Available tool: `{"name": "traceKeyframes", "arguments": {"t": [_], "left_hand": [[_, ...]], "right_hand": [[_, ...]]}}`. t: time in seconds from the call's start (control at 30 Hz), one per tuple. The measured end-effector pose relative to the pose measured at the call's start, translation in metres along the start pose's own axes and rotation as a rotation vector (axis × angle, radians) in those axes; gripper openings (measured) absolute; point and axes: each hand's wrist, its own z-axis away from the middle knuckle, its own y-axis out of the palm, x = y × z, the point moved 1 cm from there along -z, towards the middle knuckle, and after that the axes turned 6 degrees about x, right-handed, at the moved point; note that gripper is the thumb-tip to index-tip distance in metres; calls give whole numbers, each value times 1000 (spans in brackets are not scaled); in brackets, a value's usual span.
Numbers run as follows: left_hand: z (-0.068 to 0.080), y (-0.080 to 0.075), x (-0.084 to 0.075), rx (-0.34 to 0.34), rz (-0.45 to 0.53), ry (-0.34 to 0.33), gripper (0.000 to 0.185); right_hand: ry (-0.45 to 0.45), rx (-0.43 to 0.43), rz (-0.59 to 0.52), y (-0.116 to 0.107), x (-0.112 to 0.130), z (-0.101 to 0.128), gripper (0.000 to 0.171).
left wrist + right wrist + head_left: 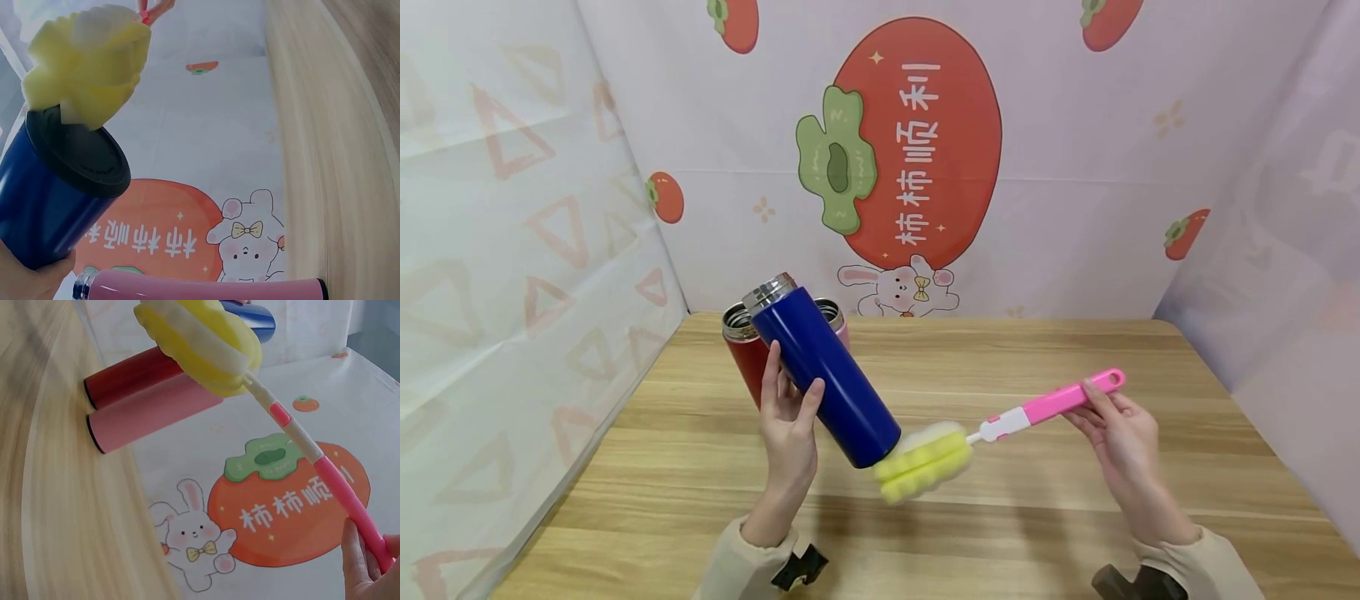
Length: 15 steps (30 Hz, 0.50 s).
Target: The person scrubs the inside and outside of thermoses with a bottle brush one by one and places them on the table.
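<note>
My left hand (790, 417) grips a blue steel flask (823, 379) tilted above the table, steel mouth up and back, black base (78, 159) toward me. My right hand (1116, 425) pinches the pink handle (1063, 400) of a bottle brush. Its yellow and white sponge head (922, 462) lies against the flask's lower end, and the left wrist view shows the sponge head (84, 59) touching the base. In the right wrist view the handle (337, 487) runs from my fingers (359, 562) up to the sponge (200, 347).
A red flask (747, 354) and a pink flask (835, 321) stand behind the blue one, near the back left of the wooden table (1060, 508). Printed fabric walls (512, 250) close in the left, back and right sides.
</note>
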Motion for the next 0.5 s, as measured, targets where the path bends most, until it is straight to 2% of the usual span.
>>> {"name": "traceKeyframes", "arguments": {"t": [0.2, 0.3, 0.5], "left_hand": [[2, -3, -3, 5, 1, -73, 63], [3, -4, -5, 4, 10, -103, 63], [5, -3, -7, 8, 32, -104, 63]], "right_hand": [[-32, 5, 39, -14, 11, -7, 49], [-44, 17, 20, -19, 15, -10, 48], [-61, -1, 14, -20, 13, -15, 40]]}}
